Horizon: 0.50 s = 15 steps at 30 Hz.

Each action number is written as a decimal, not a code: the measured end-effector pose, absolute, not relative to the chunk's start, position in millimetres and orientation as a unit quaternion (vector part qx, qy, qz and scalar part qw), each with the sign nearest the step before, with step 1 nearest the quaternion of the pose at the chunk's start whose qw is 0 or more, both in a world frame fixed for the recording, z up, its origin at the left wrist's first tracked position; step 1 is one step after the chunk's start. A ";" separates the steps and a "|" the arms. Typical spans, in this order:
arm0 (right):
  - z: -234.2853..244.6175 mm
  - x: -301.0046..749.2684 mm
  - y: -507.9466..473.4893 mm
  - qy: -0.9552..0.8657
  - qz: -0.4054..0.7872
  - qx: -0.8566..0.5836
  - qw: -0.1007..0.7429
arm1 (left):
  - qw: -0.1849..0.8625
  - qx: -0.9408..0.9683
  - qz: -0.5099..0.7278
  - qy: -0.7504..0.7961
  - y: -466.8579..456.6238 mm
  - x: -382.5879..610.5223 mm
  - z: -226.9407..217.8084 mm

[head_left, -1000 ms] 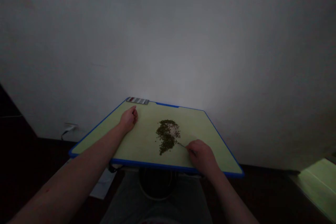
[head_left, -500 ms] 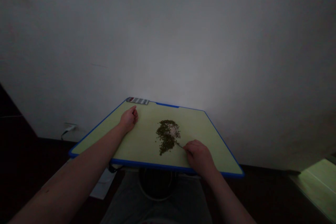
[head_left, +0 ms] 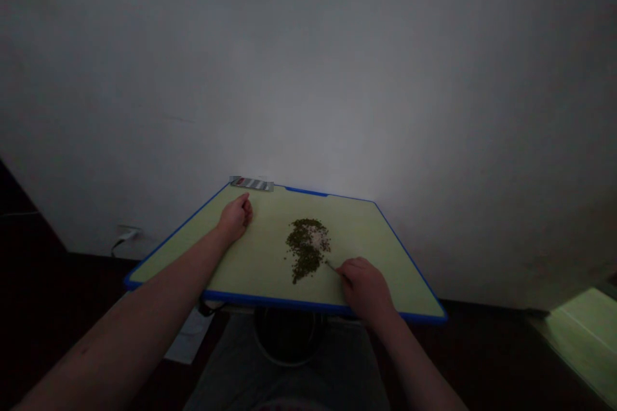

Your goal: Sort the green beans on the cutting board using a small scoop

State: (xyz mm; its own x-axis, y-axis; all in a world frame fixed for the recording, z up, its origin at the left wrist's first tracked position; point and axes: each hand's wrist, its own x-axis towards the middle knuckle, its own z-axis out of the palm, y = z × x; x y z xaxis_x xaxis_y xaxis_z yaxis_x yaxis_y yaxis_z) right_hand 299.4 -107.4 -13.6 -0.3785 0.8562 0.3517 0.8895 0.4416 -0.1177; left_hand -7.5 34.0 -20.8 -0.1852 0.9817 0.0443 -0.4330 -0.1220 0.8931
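A loose heap of small dark green grains (head_left: 303, 260) lies on the pale green tabletop (head_left: 265, 270), with a lighter pinkish-white patch (head_left: 317, 239) at its upper right. My right hand (head_left: 366, 286) is closed in a pinch round a thin, slender tool (head_left: 331, 266), whose tip reaches the heap's right edge. The tool is too small and dim to tell its exact kind. Left of the heap, my left hand (head_left: 235, 215) rests on the tabletop with its fingers curled in, and nothing shows in it.
A flat, striped grey and red object (head_left: 253, 184) lies at the table's far left corner. Blue edging (head_left: 274, 301) runs round the table. Below the near edge a round dark pot (head_left: 289, 340) sits by my lap. Behind stands a plain wall (head_left: 328, 77).
The view has shifted very slightly. Both hands stay in about the same places, and the heap looks the same.
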 end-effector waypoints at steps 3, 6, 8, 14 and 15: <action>-14.6 294.9 -106.7 -0.835 -0.044 -0.519 0.180 | 0.538 0.350 0.659 0.392 34.4 -7.0 -20.8; -15.2 290.9 -102.5 -0.830 -0.050 -0.526 0.177 | 0.537 0.351 0.660 0.391 35.0 -7.0 -21.2; -15.2 290.6 -100.1 -0.822 -0.058 -0.539 0.174 | 0.534 0.352 0.661 0.391 35.1 -7.2 -21.5; -13.7 294.0 -102.5 -0.798 -0.078 -0.571 0.177 | 0.536 0.350 0.659 0.395 33.8 -7.5 -20.5; -13.3 293.6 -103.4 -0.799 -0.078 -0.569 0.177 | 0.537 0.349 0.659 0.395 33.6 -7.3 -20.1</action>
State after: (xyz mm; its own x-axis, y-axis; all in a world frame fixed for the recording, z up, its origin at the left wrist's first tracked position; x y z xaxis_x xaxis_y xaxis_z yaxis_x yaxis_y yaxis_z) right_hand 293.6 -103.4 -13.3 -0.2900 0.8816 0.3723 0.9370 0.3407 -0.0769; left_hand -7.3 33.6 -20.1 -0.1793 0.9831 0.0369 -0.4316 -0.1123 0.8951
